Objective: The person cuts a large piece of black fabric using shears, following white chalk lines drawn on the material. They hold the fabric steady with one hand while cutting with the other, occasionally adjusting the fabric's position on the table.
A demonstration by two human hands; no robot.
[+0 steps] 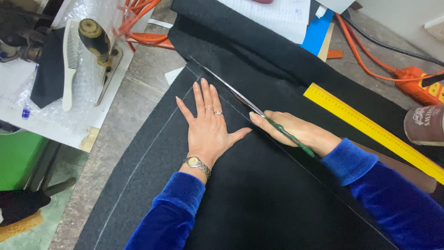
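Far to the left of your left hand, a white comb (70, 65) and a dark folded cloth (48, 69) lie on bubble wrap, with a cutting machine with a yellowish knob (95, 39) just beside the comb. Your left hand (209, 127) lies flat and open on the black fabric (240, 194), fingers spread, gripping nothing; a chalk line (152, 139) runs down the cloth to its left. Just right of that thumb, your right hand (291, 132) is closed around the green-handled scissors (259, 111), whose blades reach up and leftward past your left fingertips, along another chalk line. Right of your right hand, a yellow ruler (370, 129) lies slantwise on the fabric, near but apart. Beyond it stand a brown can (425, 125) and an orange power strip (423, 85).
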